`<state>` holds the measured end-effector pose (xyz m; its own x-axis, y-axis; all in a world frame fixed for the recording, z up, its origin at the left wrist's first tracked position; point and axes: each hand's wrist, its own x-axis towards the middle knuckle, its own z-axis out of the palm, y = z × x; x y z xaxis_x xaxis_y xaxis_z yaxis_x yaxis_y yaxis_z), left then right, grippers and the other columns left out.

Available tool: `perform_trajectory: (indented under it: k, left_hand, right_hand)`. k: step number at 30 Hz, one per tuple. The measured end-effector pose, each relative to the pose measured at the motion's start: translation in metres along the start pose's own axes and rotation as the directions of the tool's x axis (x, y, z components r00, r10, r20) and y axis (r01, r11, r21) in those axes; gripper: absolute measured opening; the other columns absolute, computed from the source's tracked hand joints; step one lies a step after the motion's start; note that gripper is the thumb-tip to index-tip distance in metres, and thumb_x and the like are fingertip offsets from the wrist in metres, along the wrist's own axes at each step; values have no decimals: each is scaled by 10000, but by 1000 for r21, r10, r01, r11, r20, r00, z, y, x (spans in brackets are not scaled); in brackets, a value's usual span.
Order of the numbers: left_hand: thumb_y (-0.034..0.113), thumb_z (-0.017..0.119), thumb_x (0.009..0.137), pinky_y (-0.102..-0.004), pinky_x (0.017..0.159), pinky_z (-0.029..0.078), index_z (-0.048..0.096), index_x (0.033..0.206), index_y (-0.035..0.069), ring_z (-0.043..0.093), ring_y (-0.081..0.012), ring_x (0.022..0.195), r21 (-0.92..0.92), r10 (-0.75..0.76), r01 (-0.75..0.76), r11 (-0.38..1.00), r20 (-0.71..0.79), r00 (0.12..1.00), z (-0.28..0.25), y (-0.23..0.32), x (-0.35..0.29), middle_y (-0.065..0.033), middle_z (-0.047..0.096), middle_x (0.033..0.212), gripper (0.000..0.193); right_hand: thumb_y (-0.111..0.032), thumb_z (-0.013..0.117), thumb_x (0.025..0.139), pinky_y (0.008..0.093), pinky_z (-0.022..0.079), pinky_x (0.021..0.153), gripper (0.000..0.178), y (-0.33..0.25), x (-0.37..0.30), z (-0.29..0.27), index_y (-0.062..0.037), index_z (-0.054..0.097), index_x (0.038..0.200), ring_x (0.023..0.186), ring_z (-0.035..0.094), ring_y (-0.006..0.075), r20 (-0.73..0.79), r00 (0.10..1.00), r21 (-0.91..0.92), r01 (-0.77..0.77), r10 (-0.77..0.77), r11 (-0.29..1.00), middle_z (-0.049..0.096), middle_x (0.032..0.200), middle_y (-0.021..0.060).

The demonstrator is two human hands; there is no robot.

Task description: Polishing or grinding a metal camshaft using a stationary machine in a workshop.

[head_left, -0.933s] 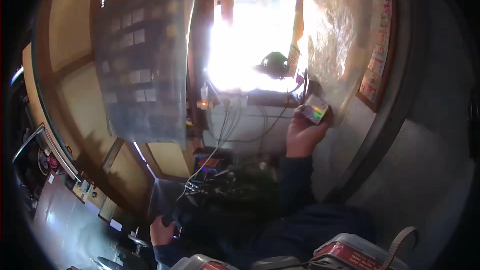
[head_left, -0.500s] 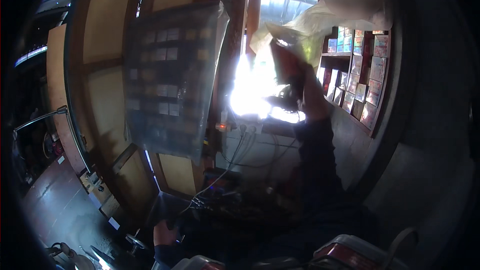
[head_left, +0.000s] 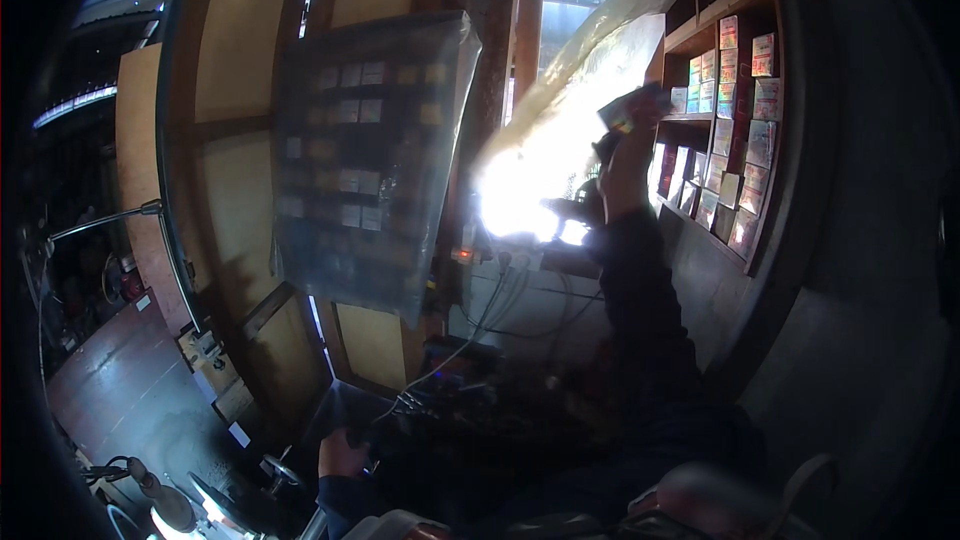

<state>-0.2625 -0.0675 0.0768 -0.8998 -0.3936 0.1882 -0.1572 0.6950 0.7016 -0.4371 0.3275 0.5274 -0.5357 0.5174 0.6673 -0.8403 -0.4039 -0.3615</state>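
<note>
My right hand (head_left: 628, 140) is raised high toward the wall shelf (head_left: 722, 30) on the right and grips a small shiny box (head_left: 632, 108) with a colourful face. It is just left of the rows of similar small boxes (head_left: 735, 130) standing on the shelves. A clear plastic sheet (head_left: 610, 30) hangs over the shelf front above the hand. My left hand (head_left: 342, 455) is low at the bottom, resting on the dark cluttered edge of a workbench (head_left: 470, 420); what it touches is too dark to make out.
A large plastic-covered panel of small squares (head_left: 365, 190) hangs at centre left. A bright window (head_left: 530, 190) glares behind my arm. Cables (head_left: 480, 310) run down from a wall socket. A lamp arm (head_left: 110, 220) and a floor area lie at left.
My right hand has lifted with the small box from beside the window up to the shelves on the right. The view has tilted upward. The left hand stays low.
</note>
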Motion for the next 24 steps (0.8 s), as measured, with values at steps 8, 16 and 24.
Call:
perform_trajectory:
  k: [8, 16, 24]
  left_hand:
    - [254, 785, 693, -404, 905, 524, 672, 1116, -28, 673, -344, 1016, -7, -42, 41, 999, -69, 997, 4, -16, -20, -227, 695, 1049, 520]
    - [268, 787, 699, -398, 876, 539, 673, 1107, -21, 693, -325, 974, 57, -13, 16, 998, -61, 998, 0, -6, -10, -203, 712, 1009, 513]
    - [280, 783, 714, -417, 926, 512, 658, 1121, -38, 659, -345, 1050, -17, -7, 7, 1000, 7, 1000, -12, 9, -17, -241, 681, 1082, 532]
  right_hand:
    - [-380, 611, 924, 320, 512, 620, 425, -50, 178, 61, -42, 595, 1181, 866, 650, 156, 293, 633, -261, 774, -717, 577, 636, 1096, 102]
    - [-349, 703, 872, 339, 533, 701, 406, -97, 151, 77, 5, 617, 1053, 776, 706, 237, 225, 487, -733, 656, -844, 183, 706, 927, 111]
    - [-503, 594, 900, 496, 445, 990, 610, -139, 205, 75, -17, 549, 1265, 1137, 607, 357, 334, 218, -766, 630, -917, -129, 593, 1246, 225]
